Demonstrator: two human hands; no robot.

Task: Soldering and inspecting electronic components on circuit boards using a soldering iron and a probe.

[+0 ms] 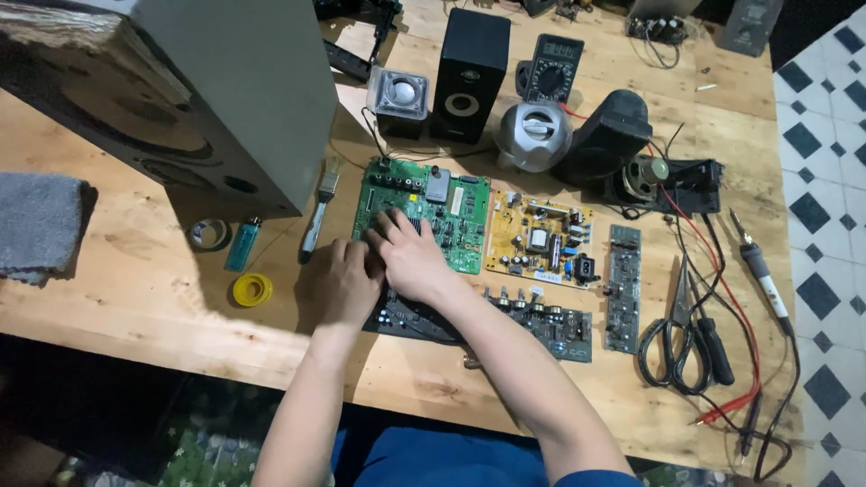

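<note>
A green circuit board (451, 203) lies flat on the wooden table (135, 289), and both my hands rest on its near left corner. My right hand (410, 255) lies palm down with the fingers spread on the board. My left hand (345, 281) sits beside it at the board's left edge, fingers curled down; what they touch is hidden. A dark circuit board (550, 326) with knobs lies under my right wrist. A yellow circuit board (539, 243) lies to the right of the green one.
A large speaker cabinet (198, 99) stands at the back left. Small speakers (469, 72), a multimeter (552, 68), a brush (320, 212), a lighter (244, 243), tape rolls (253, 289), scissors (678, 338), a soldering iron (762, 275) and a narrow board (622, 289) lie around. Grey cloth (36, 225) at left.
</note>
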